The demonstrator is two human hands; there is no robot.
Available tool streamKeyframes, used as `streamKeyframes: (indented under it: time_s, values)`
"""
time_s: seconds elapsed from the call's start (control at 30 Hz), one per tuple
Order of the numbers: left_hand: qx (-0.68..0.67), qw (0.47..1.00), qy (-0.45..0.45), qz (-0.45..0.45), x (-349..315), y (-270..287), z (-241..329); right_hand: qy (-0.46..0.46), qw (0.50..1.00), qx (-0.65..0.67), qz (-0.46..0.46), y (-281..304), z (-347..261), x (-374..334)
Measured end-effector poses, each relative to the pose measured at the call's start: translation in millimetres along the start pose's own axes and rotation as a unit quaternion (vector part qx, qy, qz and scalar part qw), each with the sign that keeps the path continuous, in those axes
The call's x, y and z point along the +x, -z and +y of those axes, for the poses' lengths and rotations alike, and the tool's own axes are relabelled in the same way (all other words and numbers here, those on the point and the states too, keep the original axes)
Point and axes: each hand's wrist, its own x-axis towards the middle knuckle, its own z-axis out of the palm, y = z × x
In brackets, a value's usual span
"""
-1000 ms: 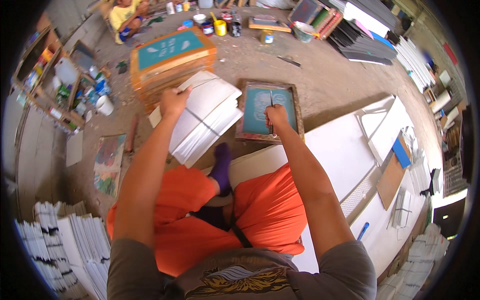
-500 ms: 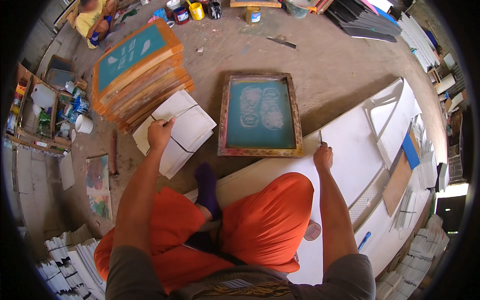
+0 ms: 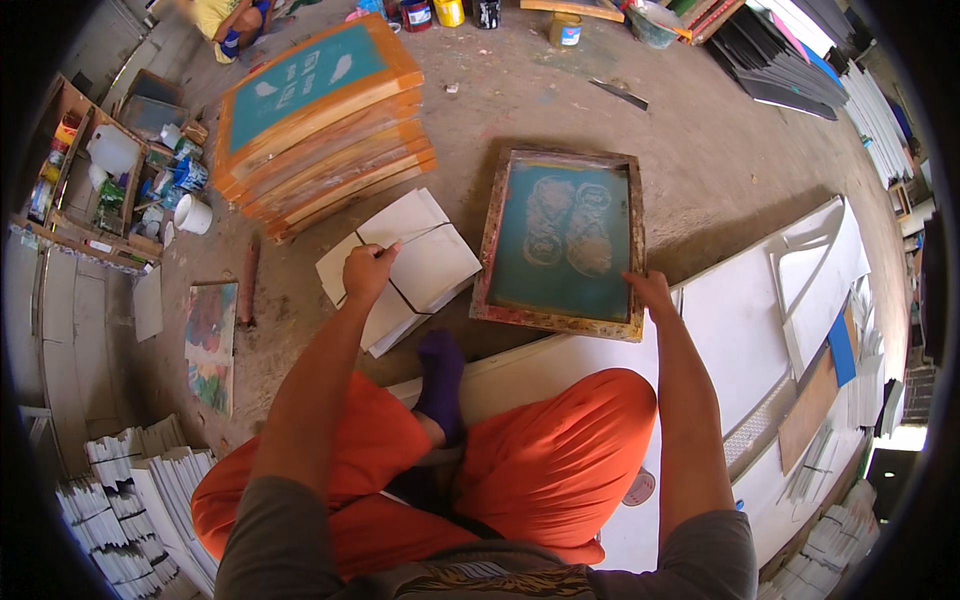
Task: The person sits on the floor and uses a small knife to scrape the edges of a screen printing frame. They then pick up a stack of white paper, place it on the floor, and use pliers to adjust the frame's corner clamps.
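Observation:
My left hand (image 3: 369, 272) is closed in a pinch at the black band (image 3: 402, 298) around a bundle of white sheets (image 3: 437, 262). The band crosses the bundle both ways, and part of it is hidden under my fingers. To the right lies a silk-screen frame (image 3: 640, 215), its worn wood edge stained, its teal mesh marked with pale rounded prints. My right hand (image 3: 652, 292) grips the right side of that frame near its lower corner, fingers over the edge. The frame sits slightly askew, its near right corner over the white board (image 3: 735, 300).
A stack of orange-edged screen frames (image 3: 330, 160) stands at the far left. Paint cans (image 3: 447, 13) line the far floor, and a dark flat blade (image 3: 618, 94) lies there. Bundled white strips (image 3: 115, 500) are at my left. Beyond the stack, another person (image 3: 235, 22) sits.
My right hand has left the white board's edge and taken hold of the screen frame, which has turned slightly. My left hand stays at the bundle. The whole view has shifted.

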Motion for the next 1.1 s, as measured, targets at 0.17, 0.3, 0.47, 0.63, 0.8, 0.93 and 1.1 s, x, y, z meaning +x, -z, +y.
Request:
streamKeyframes:
  time_s: [0.17, 0.3, 0.47, 0.63, 0.8, 0.93, 1.1]
  values:
    - [0.118, 0.991, -0.056, 0.029, -5, 4, -1, 0.009, 0.979, 0.2, -0.022, 3, -18, -8]
    - [0.134, 0.953, 0.154, 0.223, -18, -4, -14, 0.039, 0.956, 0.289, -0.046, 15, -59, -38]
    - [-0.064, 0.95, 0.261, 0.156, -16, -21, -84, 0.067, 0.959, 0.276, -0.019, 22, -97, -64]
    - [-0.071, 0.963, 0.218, 0.137, -25, -12, -61, 0.088, 0.961, 0.263, 0.018, 51, -117, -85]
    - [-0.045, 0.961, 0.231, 0.144, -25, -16, -47, 0.104, 0.943, 0.315, 0.04, 87, -122, -95]
    - [-0.039, 0.975, 0.182, 0.123, -23, -26, -41, 0.093, 0.908, 0.406, 0.048, 70, -141, -99]
    - [-0.099, 0.968, 0.131, 0.188, -14, -59, -61, 0.029, 0.841, 0.54, 0.01, -16, -159, -90]
